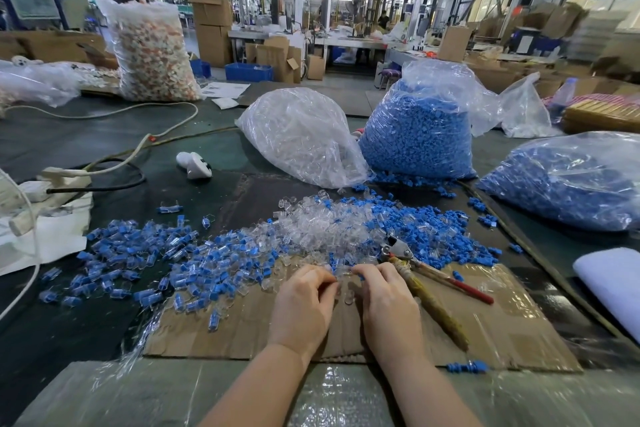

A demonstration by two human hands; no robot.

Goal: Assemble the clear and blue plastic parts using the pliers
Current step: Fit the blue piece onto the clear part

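My left hand (304, 305) and my right hand (384, 298) meet fingertip to fingertip over a sheet of cardboard (502, 333). Between them they pinch a small clear plastic part (341, 279) with a bit of blue at its right end. The pliers (426, 274) lie untouched on the cardboard just right of my right hand, jaws pointing away, one handle red. Beyond my fingers spreads a heap of loose clear parts (311, 222), with loose blue parts (440, 229) to its right. Joined clear-and-blue pieces (145, 256) are scattered to the left.
A bag of clear parts (301, 139) and two bags of blue parts (419, 135) (568, 184) stand behind the heaps. A power strip and cables (65, 177) lie at the left, a white device (194, 163) beyond. One blue piece (467, 367) lies at the cardboard's near edge.
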